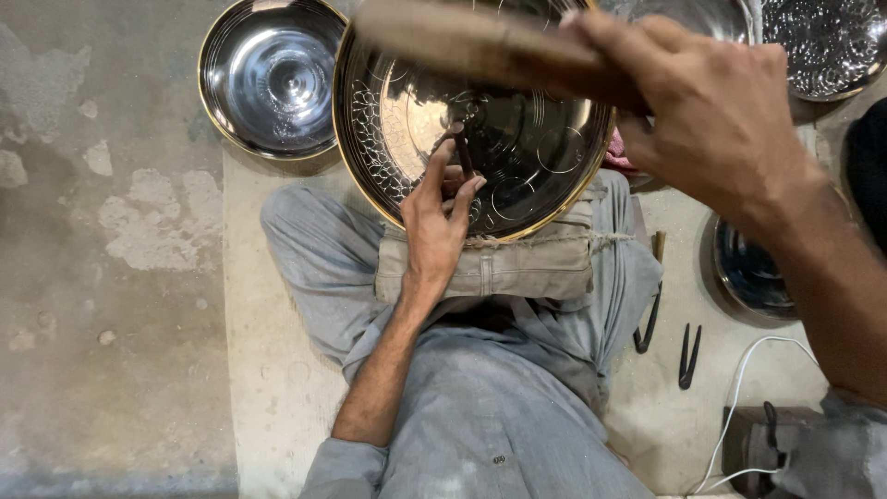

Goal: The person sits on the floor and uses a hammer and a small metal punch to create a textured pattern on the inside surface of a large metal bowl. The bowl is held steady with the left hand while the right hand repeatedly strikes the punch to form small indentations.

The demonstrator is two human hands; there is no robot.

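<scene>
Centrally, a large round metal tray with a gold rim and engraved circle patterns (pixel 517 139) is being propped on a folded beige cloth pad (pixel 499 263) lying across the seated person's lap. A thin dark chisel-like punch (pixel 462 152) is being pinched against the tray's face by the left hand (pixel 434 217), its fingers closed around the shaft at about six o'clock of the tray's centre. A blurred brown wooden mallet (pixel 480 42) is being gripped in the closed right hand (pixel 711 111), raised at twelve o'clock above the tray.

A second, plain shiny round steel tray with a gold rim (pixel 273 74) is lying on the concrete floor at ten o'clock. A dimpled silver bowl (pixel 832 42) is sitting at two o'clock, and another dark tray (pixel 748 273) is partly showing at four o'clock. Black metal compasses (pixel 688 356) and a white cable (pixel 739 407) are lying at five o'clock.

A glancing mallet blow is judged the main risk: the punch could be sent skidding across the polished face, scarring the pattern, or the fingers could be struck. The tray could also be slipping off the soft pad, since it is being held only lightly.
</scene>
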